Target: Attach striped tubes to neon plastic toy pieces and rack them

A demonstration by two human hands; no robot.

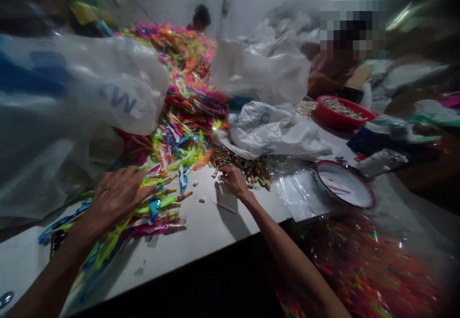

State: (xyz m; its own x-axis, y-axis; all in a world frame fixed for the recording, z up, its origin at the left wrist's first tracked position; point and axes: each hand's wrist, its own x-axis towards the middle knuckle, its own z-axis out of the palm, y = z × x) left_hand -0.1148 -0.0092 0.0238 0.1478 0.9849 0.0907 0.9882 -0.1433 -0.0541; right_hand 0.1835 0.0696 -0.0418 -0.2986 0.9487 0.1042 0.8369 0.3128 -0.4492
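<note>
My left hand (117,194) lies palm down, fingers spread, on a row of bright plastic strips (158,210) on the white table (212,227). My right hand (233,180) reaches to the edge of a heap of small coloured sticks (247,164). Its fingers are curled in a pinch at the heap, and what they hold is too small to make out. Behind both hands rises a big pile of neon plastic pieces (183,93).
Large white sacks stand at the left (72,112) and centre back (258,69), with a crumpled one (273,131) by the sticks. A red bowl (341,112) and a red-rimmed white dish (343,184) sit right. A clear bag of coloured bits (359,265) lies near right. A person sits beyond.
</note>
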